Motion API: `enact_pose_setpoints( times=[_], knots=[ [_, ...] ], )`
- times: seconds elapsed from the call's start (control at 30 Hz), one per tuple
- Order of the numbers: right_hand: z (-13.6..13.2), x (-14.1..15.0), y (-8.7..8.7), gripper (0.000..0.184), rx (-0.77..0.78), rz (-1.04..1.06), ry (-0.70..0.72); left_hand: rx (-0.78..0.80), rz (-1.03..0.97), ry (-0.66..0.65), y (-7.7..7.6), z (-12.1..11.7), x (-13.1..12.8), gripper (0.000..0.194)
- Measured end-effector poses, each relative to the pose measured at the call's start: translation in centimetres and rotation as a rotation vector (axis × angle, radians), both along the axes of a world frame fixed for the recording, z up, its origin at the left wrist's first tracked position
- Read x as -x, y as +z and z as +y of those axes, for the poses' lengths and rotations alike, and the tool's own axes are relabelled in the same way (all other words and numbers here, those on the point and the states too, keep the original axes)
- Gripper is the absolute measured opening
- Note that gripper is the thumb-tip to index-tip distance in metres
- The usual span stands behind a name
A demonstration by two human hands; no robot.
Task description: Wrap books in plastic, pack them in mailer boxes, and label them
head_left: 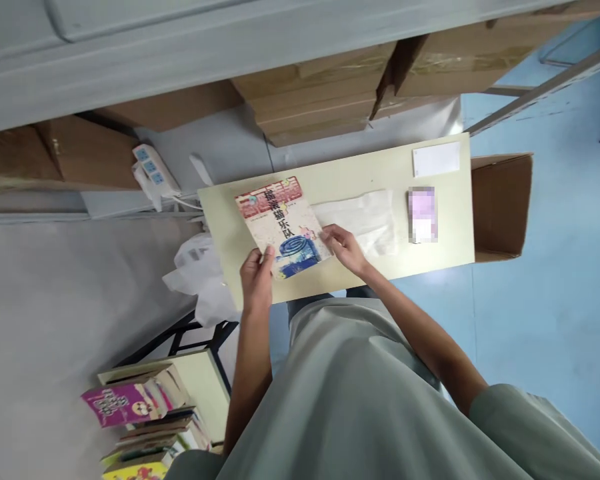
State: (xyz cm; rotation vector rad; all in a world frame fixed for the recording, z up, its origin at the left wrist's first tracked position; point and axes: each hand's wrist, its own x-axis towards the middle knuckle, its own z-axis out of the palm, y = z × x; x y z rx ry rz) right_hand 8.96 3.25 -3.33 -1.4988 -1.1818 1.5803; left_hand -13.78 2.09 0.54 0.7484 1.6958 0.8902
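Observation:
Between my two hands is a book [285, 227] with a red, cream and blue cover and dark Chinese lettering, held above the table [360, 167]. My left hand [257, 277] grips its lower left corner, thumb on the cover. At the lower right edge, my right hand [346, 248] has its fingers closed on the book. A white plastic bag [373, 217] lies flat just right of the book, partly hidden by it and by my right hand.
A purple and white item [423, 213], blurred, and a white card [436, 160] lie on the right. An open cardboard box [503, 207] adjoins the table's right end. A power strip [155, 170] sits behind. Stacked books [155, 413] are at lower left, near crumpled plastic [200, 280].

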Motion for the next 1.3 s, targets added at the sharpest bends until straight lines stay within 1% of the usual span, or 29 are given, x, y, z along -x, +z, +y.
enact_pose_setpoints(
  times=[0.07, 0.1, 0.17, 0.2, 0.23, 0.3, 0.37, 0.4, 0.47, 0.57, 0.67, 0.77, 0.87, 1.0, 1.07, 1.17, 1.23, 1.3],
  knots=[
    [-1.2, -4.6, 0.4, 0.060, -0.020, -0.097, -0.053, 0.022, -0.080, -0.096, -1.4, -0.7, -4.2, 0.053],
    [-2.0, -6.6, 0.5, 0.057, -0.031, -0.144, -0.070, 0.025, -0.087, -0.159, -2.1, -1.0, -6.0, 0.052],
    [-3.8, -10.1, 0.1, 0.053, -0.043, -0.230, -0.091, 0.024, -0.040, -0.286, -3.3, -1.6, -8.8, 0.049],
    [-4.7, -11.3, -0.3, 0.051, -0.045, -0.266, -0.094, 0.023, 0.006, -0.342, -3.8, -1.8, -9.7, 0.047],
    [-5.5, -12.3, -0.7, 0.050, -0.045, -0.295, -0.093, 0.019, 0.062, -0.391, -4.3, -1.9, -10.3, 0.044],
    [-6.9, -13.2, -1.8, 0.050, -0.047, -0.346, -0.080, -0.002, 0.181, -0.469, -5.3, -2.0, -10.8, 0.040],
    [-7.6, -13.2, -3.0, 0.051, -0.053, -0.398, -0.057, -0.008, 0.278, -0.518, -6.5, -1.9, -10.7, 0.036],
    [-7.7, -12.9, -3.5, 0.052, -0.059, -0.428, -0.043, 0.007, 0.296, -0.525, -7.0, -1.8, -10.6, 0.036],
    [-7.6, -12.3, -4.3, 0.051, -0.075, -0.495, -0.023, 0.060, 0.276, -0.492, -8.1, -1.6, -10.3, 0.038],
    [-7.3, -11.6, -4.6, 0.045, -0.078, -0.569, -0.017, 0.096, 0.180, -0.370, -9.2, -1.5, -10.1, 0.045],
    [-7.0, -11.2, -4.4, 0.036, -0.071, -0.628, 0.008, 0.076, 0.139, -0.256, -9.7, -1.6, -9.8, 0.046],
    [-6.6, -10.7, -4.2, 0.030, -0.076, -0.740, 0.046, 0.076, 0.140, -0.203, -9.9, -1.7, -9.8, 0.046],
    [-6.1, -10.4, -4.1, 0.030, -0.049, -0.820, 0.071, 0.057, 0.127, -0.152, -10.3, -1.9, -10.0, 0.048],
    [-5.8, -11.0, -3.5, 0.031, 0.005, -0.785, 0.106, 0.025, 0.127, -0.055, -11.1, -2.2, -10.1, 0.050],
    [-5.9, -11.9, -3.1, 0.031, 0.029, -0.785, 0.070, 0.026, 0.127, -0.033, -11.5, -2.2, -9.9, 0.049],
    [-6.3, -13.3, -2.7, 0.035, 0.041, -0.860, -0.061, 0.020, 0.119, -0.057, -12.0, -2.1, -9.5, 0.049],
    [-6.3, -14.0, -2.8, 0.039, 0.043, -0.902, -0.122, 0.006, 0.134, -0.076, -12.2, -2.0, -9.4, 0.047],
    [-5.9, -14.4, -3.1, 0.042, 0.042, -0.901, -0.150, -0.004, 0.170, -0.077, -12.3, -2.0, -9.6, 0.046]
  ],
)
